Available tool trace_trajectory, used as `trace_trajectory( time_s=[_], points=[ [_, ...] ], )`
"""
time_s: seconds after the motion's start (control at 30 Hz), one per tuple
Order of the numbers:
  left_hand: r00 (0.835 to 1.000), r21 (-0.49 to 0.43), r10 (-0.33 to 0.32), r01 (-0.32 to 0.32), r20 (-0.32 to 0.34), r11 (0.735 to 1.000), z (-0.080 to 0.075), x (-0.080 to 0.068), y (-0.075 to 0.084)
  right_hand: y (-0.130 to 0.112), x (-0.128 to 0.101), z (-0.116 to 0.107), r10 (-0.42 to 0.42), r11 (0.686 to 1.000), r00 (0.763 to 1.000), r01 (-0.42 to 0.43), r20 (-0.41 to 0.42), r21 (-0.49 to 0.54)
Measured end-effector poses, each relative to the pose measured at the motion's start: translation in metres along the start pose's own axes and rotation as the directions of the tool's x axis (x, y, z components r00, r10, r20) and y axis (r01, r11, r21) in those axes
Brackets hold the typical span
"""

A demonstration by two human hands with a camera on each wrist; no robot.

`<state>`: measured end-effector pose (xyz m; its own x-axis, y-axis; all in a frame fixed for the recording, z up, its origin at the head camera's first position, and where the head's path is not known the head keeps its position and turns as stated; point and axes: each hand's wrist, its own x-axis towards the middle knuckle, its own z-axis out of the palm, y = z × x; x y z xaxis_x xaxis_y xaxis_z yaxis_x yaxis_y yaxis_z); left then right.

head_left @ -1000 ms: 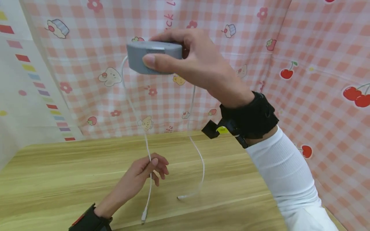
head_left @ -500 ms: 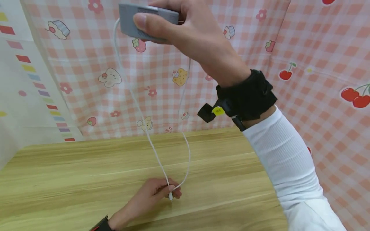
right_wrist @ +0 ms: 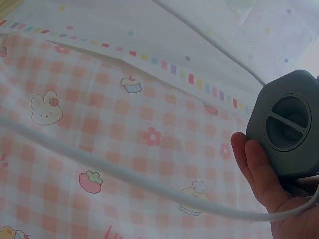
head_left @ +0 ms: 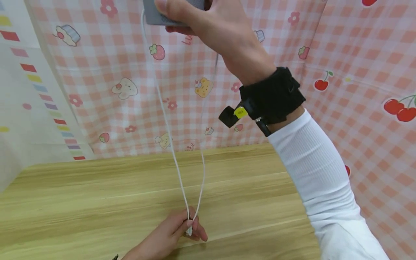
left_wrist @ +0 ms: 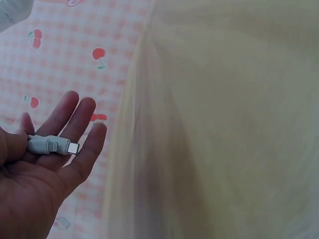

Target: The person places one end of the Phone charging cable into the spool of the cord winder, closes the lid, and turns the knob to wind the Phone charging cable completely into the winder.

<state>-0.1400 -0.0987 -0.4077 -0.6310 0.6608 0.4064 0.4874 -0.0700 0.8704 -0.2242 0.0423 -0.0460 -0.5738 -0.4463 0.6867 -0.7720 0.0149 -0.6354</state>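
Observation:
High in the head view, my right hand (head_left: pixel 227 39) grips a grey faceted case (head_left: pixel 156 16), partly cut off by the top edge. The right wrist view shows the case's face (right_wrist: pixel 256 124), with a round recess crossed by a bar. A white charging cable (head_left: pixel 169 133) hangs from the case in two strands that meet low over the table. There my left hand (head_left: pixel 172 229) pinches both cable ends between thumb and index finger, its other fingers loosely extended. In the left wrist view, the pale plugs (left_wrist: pixel 40 145) lie together, one metal tip (left_wrist: pixel 73 148) pointing outward.
A wood-grain table (head_left: pixel 97 202) spreads beneath both hands. Pink checked cloth (head_left: pixel 107 108) stands behind it and along the right side. White cloth (head_left: pixel 22 133) with a coloured strip hangs at the left.
My right hand has raised the case towards the top edge. My left hand moved right and down, gathering the second cable end beside the first; the two strands now hang straighter and closer together.

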Motion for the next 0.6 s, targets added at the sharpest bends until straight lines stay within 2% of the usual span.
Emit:
trace_trajectory(
  time_s=[0.13,0.27,0.6],
  points=[
    [0.998,-0.161,-0.004,0.014,0.062,0.987,0.0030,-0.0024,-0.0030,0.0002,0.0034,0.0001,0.040,0.998,0.999,-0.040,-0.008,0.055],
    [0.998,-0.245,-0.014,0.030,0.069,0.969,0.0024,-0.0033,-0.0042,-0.0029,0.0060,0.0004,0.042,0.998,0.999,-0.041,-0.021,0.039],
    [0.996,-0.310,-0.055,0.075,0.075,0.948,0.0019,-0.0048,-0.0036,-0.0063,0.0088,0.0014,0.041,0.997,0.999,-0.040,-0.027,0.060]
  ],
)
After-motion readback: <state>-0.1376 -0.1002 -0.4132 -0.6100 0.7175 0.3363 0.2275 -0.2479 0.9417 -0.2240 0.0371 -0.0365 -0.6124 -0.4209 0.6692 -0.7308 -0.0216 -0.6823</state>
